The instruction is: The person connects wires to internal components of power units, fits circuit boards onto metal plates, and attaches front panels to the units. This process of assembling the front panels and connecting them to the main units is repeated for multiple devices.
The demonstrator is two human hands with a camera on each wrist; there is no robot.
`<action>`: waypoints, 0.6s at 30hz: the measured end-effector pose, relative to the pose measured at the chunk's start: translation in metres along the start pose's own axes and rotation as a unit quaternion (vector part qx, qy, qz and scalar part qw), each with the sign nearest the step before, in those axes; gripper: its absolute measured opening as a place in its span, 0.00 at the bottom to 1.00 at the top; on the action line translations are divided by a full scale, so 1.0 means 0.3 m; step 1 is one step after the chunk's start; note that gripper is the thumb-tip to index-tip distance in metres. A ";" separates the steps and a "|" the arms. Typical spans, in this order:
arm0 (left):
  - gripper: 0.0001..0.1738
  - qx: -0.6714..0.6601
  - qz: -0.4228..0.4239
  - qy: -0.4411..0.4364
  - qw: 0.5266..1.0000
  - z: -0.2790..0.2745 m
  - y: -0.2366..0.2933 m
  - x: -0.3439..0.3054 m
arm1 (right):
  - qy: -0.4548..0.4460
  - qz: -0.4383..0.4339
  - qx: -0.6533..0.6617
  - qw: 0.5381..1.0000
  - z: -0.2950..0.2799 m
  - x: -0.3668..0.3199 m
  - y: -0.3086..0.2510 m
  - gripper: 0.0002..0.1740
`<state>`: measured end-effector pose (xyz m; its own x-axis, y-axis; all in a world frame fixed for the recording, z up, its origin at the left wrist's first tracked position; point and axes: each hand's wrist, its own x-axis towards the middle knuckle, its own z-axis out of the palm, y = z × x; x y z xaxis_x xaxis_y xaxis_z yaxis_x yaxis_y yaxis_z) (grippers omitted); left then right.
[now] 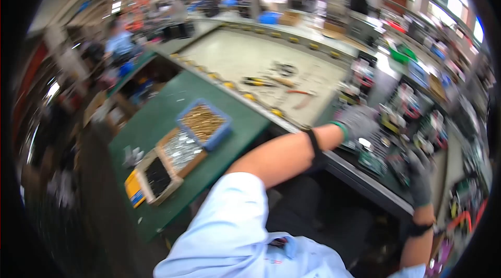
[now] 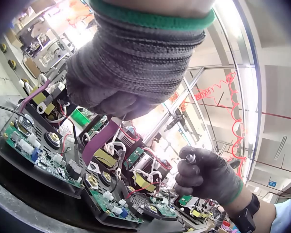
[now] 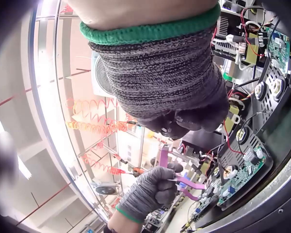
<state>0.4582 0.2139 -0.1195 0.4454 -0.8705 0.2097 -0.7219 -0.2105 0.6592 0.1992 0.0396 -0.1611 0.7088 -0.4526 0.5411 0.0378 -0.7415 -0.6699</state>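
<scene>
My left hand [image 1: 360,122], in a grey knitted glove with a green cuff, holds a purple flat ribbon cable [image 2: 99,141] above a row of open electronic units. In the right wrist view that cable loops out on both sides of the curled fingers. My right hand [image 1: 419,180], gloved alike, pinches a small shiny metal piece [image 2: 190,158] between thumb and fingertips; I cannot tell its exact kind. Below the hands, the units carry green circuit boards [image 2: 43,162], black slotted panels [image 3: 240,155], wires and yellow-wrapped parts.
Left of me, a green tabletop [image 1: 156,121] bears a blue bin [image 1: 224,134] of brass-coloured parts and boxes of silver and black pieces. Screwdrivers [image 1: 258,82] and other tools lie on the pale surface ahead. Coiled orange hoses [image 3: 99,124] hang overhead.
</scene>
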 end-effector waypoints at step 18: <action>0.23 0.076 -0.049 -0.129 0.988 0.138 0.019 0.227 | -0.177 -0.007 -0.144 0.974 0.216 0.157 -0.073 0.15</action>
<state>0.4625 0.1350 -0.1314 0.3813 -0.9230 -0.0530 -0.7623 -0.3463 0.5469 0.2774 0.0666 -0.1540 0.9099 -0.2805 0.3057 -0.1144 -0.8779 -0.4650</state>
